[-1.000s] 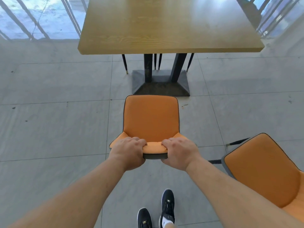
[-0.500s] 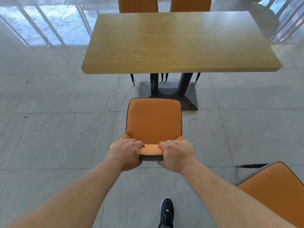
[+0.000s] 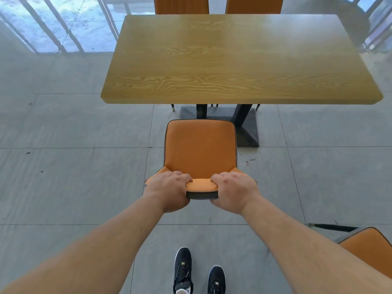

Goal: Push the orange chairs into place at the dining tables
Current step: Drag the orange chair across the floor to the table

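An orange chair (image 3: 200,149) with dark piping stands on the grey floor in front of me, its seat facing a wooden dining table (image 3: 239,60). My left hand (image 3: 168,188) and my right hand (image 3: 234,190) both grip the top edge of its backrest, side by side. The seat's front edge sits just short of the table's near edge, close to the dark pedestal base (image 3: 246,128). A second orange chair (image 3: 370,249) shows at the lower right, partly behind my right forearm.
Two more orange chairs (image 3: 218,5) stand at the table's far side. A railing with glass (image 3: 53,28) runs along the back left, another at the back right. My black shoes (image 3: 197,272) are below the hands. Small debris (image 3: 250,160) lies right of the chair.
The held chair and I have moved forward toward the table; its seat now nearly reaches the table edge. The far chairs have come into view, and the second chair slid toward the lower right.
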Demonstrator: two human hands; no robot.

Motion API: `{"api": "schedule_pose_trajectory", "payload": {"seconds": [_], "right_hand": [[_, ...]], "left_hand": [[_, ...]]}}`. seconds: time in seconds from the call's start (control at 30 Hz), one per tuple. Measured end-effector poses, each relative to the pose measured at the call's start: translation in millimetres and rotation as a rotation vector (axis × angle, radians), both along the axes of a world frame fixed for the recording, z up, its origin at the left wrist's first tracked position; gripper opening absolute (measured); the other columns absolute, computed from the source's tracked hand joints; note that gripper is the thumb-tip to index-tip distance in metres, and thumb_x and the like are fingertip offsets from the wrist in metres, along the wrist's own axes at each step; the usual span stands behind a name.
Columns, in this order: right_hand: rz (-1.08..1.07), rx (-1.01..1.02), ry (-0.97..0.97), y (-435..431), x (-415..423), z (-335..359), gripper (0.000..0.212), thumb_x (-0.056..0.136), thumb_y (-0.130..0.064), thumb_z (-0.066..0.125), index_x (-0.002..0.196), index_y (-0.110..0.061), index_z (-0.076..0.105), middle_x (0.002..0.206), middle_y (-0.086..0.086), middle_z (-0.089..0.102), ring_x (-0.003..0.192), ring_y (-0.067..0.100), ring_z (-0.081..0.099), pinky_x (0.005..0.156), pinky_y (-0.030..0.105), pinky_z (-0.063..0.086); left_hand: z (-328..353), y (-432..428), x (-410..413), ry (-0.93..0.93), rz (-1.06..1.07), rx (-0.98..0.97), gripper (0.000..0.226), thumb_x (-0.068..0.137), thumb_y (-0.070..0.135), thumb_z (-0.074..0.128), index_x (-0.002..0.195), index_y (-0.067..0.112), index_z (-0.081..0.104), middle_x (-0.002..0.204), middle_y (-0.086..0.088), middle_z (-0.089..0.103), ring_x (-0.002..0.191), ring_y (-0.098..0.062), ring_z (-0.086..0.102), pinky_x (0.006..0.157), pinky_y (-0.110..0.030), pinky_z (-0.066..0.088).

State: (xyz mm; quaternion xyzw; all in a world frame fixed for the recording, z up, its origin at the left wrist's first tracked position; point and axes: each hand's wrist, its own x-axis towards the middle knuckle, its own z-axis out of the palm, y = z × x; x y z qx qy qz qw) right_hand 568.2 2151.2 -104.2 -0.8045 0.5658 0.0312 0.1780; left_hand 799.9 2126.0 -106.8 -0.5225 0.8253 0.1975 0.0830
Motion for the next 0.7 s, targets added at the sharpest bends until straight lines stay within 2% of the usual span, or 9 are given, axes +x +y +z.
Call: {"api": "schedule_pose_trajectory", "payload": {"seconds": [0.17,0.3,0.4,0.6,0.7], "right_hand": [[-0.006,0.010,-0.003,-29,4,1,0.032,0.088,-0.062,0.055,0.104,-0.034,0.061,0.092,-0.013,0.067,0.078,0.014,0.062,0.066,0.033,0.057],[-0.009,0.008,0.004,-32,15,-1,0.035,0.086,-0.064,0.050,0.102,-0.034,0.062,0.090,-0.012,0.067,0.076,0.015,0.062,0.065,0.035,0.057],[-0.034,0.036,0.022,-30,15,1,0.037,0.084,-0.064,0.048,0.101,-0.035,0.062,0.091,-0.011,0.068,0.077,0.016,0.062,0.065,0.034,0.056],[-0.091,0.162,0.095,-30,23,17,0.037,0.087,-0.062,0.056,0.111,-0.035,0.059,0.102,-0.010,0.065,0.093,0.017,0.060,0.073,0.034,0.053],[-0.142,0.166,0.141,-23,27,28,0.041,0.087,-0.060,0.063,0.116,-0.033,0.055,0.105,-0.007,0.063,0.097,0.020,0.058,0.075,0.038,0.049]], "left_hand": [[0,-33,5,0.020,-0.039,0.018,0.031,0.089,0.050,0.059,0.118,0.041,0.060,0.108,0.017,0.066,0.096,-0.010,0.060,0.076,-0.026,0.045],[-3,-43,18,0.007,-0.070,0.043,0.029,0.090,0.051,0.056,0.117,0.040,0.059,0.106,0.016,0.066,0.096,-0.011,0.061,0.083,-0.028,0.052],[-2,-41,16,0.017,-0.086,0.030,0.031,0.090,0.050,0.055,0.119,0.039,0.060,0.108,0.014,0.067,0.095,-0.012,0.061,0.084,-0.029,0.052],[4,-41,12,-0.036,-0.075,0.098,0.038,0.089,0.050,0.056,0.126,0.041,0.057,0.115,0.014,0.066,0.103,-0.013,0.060,0.091,-0.032,0.053],[10,-41,8,-0.094,-0.063,0.159,0.046,0.085,0.056,0.061,0.128,0.042,0.056,0.114,0.016,0.064,0.103,-0.012,0.057,0.085,-0.031,0.052]]}}
